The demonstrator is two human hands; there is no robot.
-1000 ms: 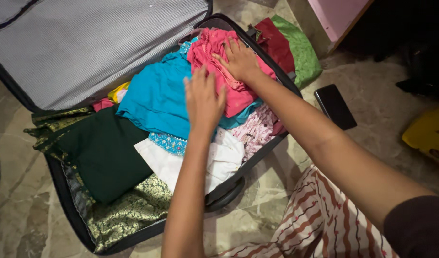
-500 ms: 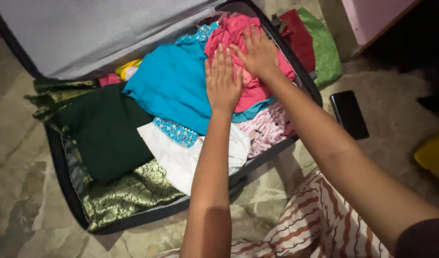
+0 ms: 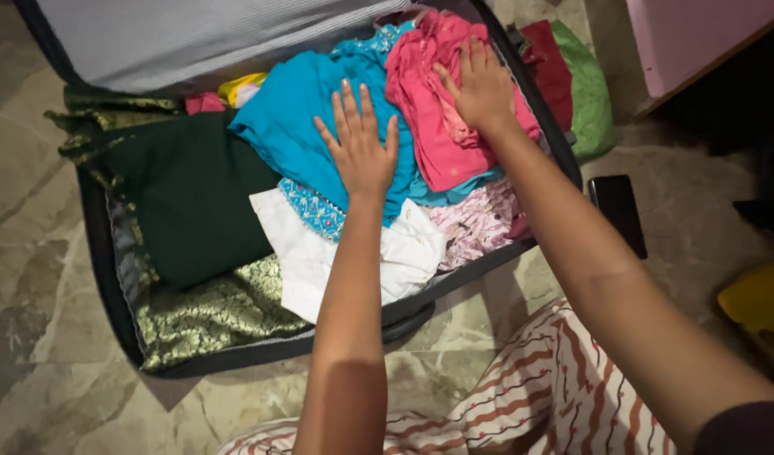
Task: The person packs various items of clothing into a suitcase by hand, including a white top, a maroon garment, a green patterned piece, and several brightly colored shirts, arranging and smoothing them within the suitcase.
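Observation:
An open black suitcase (image 3: 109, 278) lies on the floor, packed with folded clothes. My left hand (image 3: 359, 150) rests flat, fingers spread, on a turquoise garment (image 3: 294, 118). My right hand (image 3: 484, 88) presses flat on a pink garment (image 3: 433, 109) at the far right of the case. Below them lie a white cloth (image 3: 294, 253) and a pale pink printed cloth (image 3: 480, 223). A dark green cloth (image 3: 185, 194) with a gold brocade border fills the left side. Neither hand grips anything.
The grey mesh lid (image 3: 193, 34) stands open at the back. Maroon and green cloths (image 3: 585, 84) lie beside the case on the right, next to a black phone (image 3: 620, 211). A yellow object (image 3: 757, 307) sits at far right. A pink furniture corner (image 3: 699, 34) stands at the back.
My left hand has slid leftward off the pink garment onto the turquoise one and spread its fingers. My right hand stays on the pink garment. The view has shifted slightly.

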